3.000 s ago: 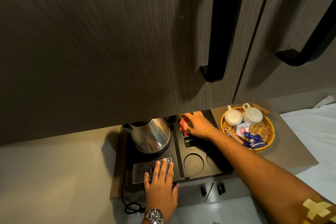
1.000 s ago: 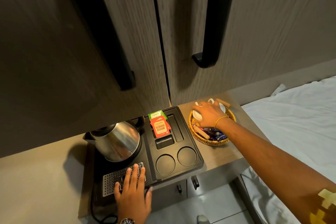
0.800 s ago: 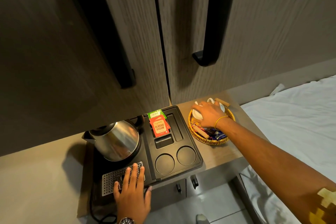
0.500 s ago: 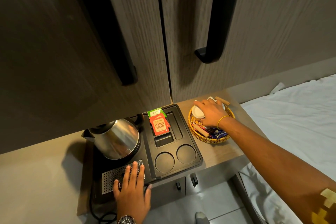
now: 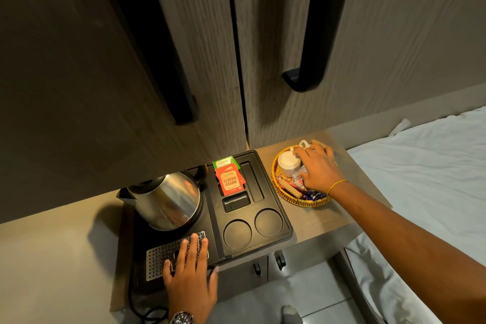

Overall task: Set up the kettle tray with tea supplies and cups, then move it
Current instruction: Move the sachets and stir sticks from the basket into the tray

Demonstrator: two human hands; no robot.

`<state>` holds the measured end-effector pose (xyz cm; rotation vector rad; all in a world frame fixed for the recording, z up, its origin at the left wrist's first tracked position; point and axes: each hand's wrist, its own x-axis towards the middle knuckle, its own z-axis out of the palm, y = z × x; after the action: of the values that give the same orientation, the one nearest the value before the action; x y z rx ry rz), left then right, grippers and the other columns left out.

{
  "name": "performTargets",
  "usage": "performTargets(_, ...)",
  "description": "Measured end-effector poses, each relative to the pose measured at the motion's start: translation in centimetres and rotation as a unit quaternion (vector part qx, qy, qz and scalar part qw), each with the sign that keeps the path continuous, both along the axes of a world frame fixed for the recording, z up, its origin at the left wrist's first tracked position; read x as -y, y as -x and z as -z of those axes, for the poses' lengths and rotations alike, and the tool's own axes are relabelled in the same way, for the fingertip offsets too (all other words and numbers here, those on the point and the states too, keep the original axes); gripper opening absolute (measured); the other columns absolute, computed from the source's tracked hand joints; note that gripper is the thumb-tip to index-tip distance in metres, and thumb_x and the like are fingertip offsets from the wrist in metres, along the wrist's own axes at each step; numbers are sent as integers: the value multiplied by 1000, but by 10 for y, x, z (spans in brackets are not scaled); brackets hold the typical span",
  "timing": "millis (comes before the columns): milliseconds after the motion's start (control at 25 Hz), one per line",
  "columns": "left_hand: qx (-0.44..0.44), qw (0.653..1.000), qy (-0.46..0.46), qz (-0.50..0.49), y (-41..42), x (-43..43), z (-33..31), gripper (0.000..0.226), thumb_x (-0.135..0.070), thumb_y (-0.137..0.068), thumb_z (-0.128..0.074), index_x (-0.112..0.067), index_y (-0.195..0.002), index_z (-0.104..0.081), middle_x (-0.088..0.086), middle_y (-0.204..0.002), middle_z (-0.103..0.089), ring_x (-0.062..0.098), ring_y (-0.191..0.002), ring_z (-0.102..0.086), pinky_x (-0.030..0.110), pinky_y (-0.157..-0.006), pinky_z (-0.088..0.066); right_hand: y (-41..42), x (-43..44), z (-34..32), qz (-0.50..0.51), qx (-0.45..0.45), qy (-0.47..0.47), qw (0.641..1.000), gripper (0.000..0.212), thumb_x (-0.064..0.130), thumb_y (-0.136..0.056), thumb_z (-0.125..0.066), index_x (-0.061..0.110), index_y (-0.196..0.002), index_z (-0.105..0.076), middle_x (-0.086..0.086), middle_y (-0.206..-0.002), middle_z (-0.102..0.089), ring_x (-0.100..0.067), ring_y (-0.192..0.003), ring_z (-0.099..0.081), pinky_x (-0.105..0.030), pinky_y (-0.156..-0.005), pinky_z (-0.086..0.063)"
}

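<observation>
The black kettle tray [image 5: 285, 229] sits at the front edge of the wooden shelf [image 5: 315, 221], with the steel kettle [image 5: 168, 200] on its left half, tea sachets [image 5: 229, 179] in a back slot and both round cup wells bare. The left hand [image 5: 190, 279] lies flat, fingers spread, on the perforated drip grille [image 5: 160, 258] at the tray's front-left corner. The right hand [image 5: 319, 171] reaches into the wicker basket [image 5: 289, 197] just right of the tray, fingers curled over a white cup [image 5: 288, 162] at the basket's back; a firm clasp cannot be told.
</observation>
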<state>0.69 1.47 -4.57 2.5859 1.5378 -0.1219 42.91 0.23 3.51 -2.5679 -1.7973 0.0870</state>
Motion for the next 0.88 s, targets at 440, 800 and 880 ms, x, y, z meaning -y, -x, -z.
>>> performTargets(440,-22,1000,-8,-2,-1,-1,-1,78,-66,-87,-12,-29,-153,-32,0,-162,-32,24,-147,-33,64,-107,-33,8,11,8,23,-26,-6,999,25,29,-92,-65,29,-117,-61,-3,-124,-66,-27,-135,-43,-48,-104,-37)
performTargets(800,-18,1000,-9,-3,-1,0,-2,78,-65,-88,-10,-29,-153,-33,0,-162,-32,23,-147,-31,65,-107,-32,0,15,1,-6,8,23,1000,22,34,-102,-58,35,-116,-75,13,-126,-70,-23,-133,-42,-48,-105,-33)
performTargets(880,-16,1000,-10,-4,0,1,-1,77,-65,-88,-12,-29,-154,-32,-1,-163,-30,23,-148,-30,65,-108,-31,-5,15,-4,7,-10,-5,1000,21,33,-102,-58,32,-111,-77,13,-126,-71,-22,-139,-41,-48,-106,-32)
